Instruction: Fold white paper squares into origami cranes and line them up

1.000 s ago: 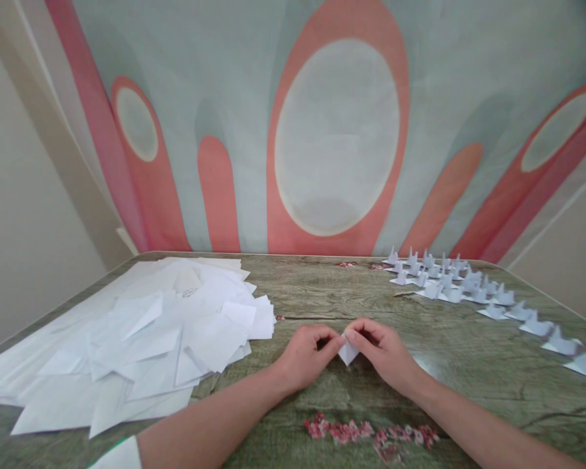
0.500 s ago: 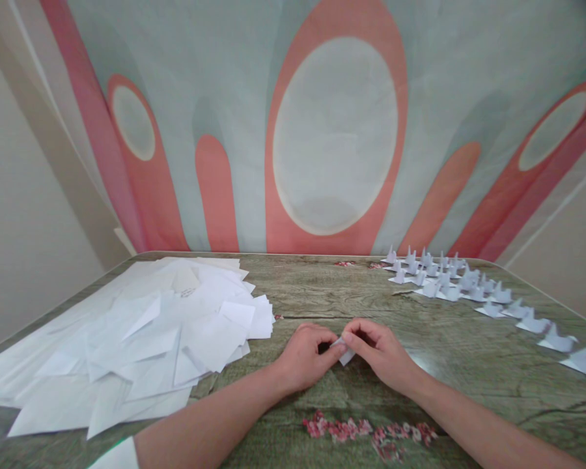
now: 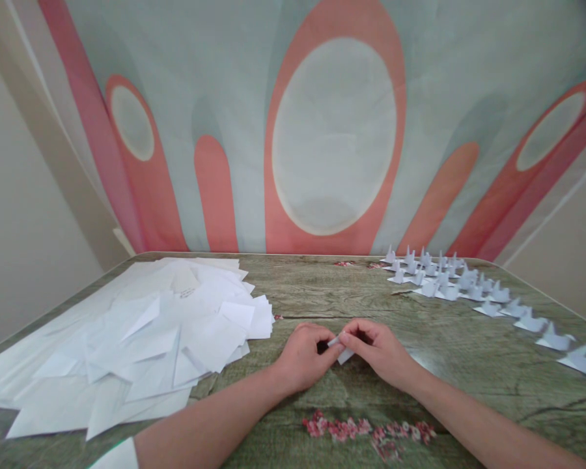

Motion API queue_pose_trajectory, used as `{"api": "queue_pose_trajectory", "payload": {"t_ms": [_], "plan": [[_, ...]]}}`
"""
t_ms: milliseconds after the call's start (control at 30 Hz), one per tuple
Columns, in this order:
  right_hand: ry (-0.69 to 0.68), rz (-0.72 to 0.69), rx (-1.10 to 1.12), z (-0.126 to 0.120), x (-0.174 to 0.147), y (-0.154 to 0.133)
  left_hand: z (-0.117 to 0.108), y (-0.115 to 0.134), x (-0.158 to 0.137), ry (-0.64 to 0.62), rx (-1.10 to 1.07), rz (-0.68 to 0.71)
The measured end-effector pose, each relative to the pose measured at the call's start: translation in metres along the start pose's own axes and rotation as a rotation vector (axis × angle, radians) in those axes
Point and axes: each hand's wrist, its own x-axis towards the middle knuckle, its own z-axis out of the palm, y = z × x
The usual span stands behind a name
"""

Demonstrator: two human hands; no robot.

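Between my two hands is a small folded piece of white paper [image 3: 344, 355], held just above the middle of the table. My left hand [image 3: 306, 355] pinches its left side between thumb and fingers. From the other side, my right hand [image 3: 374, 348] grips the paper with thumb and forefinger close to the left fingertips. Fingers cover much of the paper, so its full folded shape is hidden.
A wide heap of loose white paper sheets [image 3: 141, 345] spreads over the left of the wood-patterned table [image 3: 317, 286]. Several folded white paper cranes [image 3: 469, 280] stand in rows at the right. Behind the table hangs a pink and grey-green backdrop [image 3: 332, 244].
The paper has shifted slightly between my fingertips, and a narrow strip of it now shows above my left thumb. Both hands stay in nearly the same place.
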Motion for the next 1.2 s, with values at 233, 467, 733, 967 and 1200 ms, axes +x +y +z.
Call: {"api": "queue_pose_trajectory", "payload": {"t_ms": [233,467,733,967,1200], "plan": [[-0.009,-0.005,0.003,-0.0017,0.0003,-0.0029,-0.0029,0.0013,-0.0001,0.002,-0.068,-0.048],[0.028,-0.014,-0.021,0.0013,-0.0022,-0.0033,-0.0037,0.0033,0.0001,0.006,-0.064,-0.053],[0.038,-0.019,-0.025,0.0013,-0.0020,0.0006,-0.0015,0.0015,-0.0001,0.010,0.015,-0.007],[0.030,-0.038,-0.052,0.0006,-0.0029,-0.0021,-0.0034,0.0038,0.0004,-0.017,-0.015,0.008],[0.039,-0.013,-0.042,0.0001,-0.0016,-0.0037,-0.0056,0.0064,0.0005,0.033,-0.183,-0.109]]}}
